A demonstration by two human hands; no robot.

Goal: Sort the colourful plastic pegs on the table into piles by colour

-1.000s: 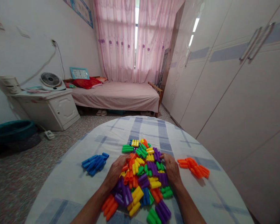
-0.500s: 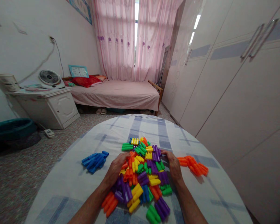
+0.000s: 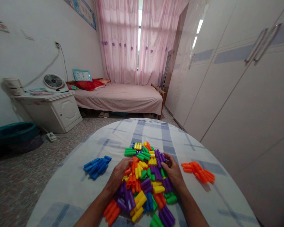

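Observation:
A mixed pile of plastic tube-shaped building blocks in purple, yellow, green, orange and blue lies in front of me. My left hand (image 3: 119,172) rests against the pile's left side, fingers stretched toward an orange block (image 3: 135,160); its thumb is hard to make out. At the right side is my right hand (image 3: 174,169), thumb and forefinger apart, beside an upright-looking purple block (image 3: 159,157). Neither hand visibly lifts a block. Yellow blocks (image 3: 139,201) and a purple block (image 3: 167,216) lie nearer to me, between my forearms.
Blue blocks (image 3: 97,167) form a separate heap at the left, orange blocks (image 3: 198,171) another at the right. All lie on a round table with a checked cloth (image 3: 68,189). Beyond stand a bed (image 3: 123,94), a cabinet (image 3: 66,113) with a fan (image 3: 54,81), and a wardrobe (image 3: 227,94).
My right hand's thumb has come in toward the purple blocks at the pile's right edge. My left hand stays nearly in place. The whole view has shifted slightly.

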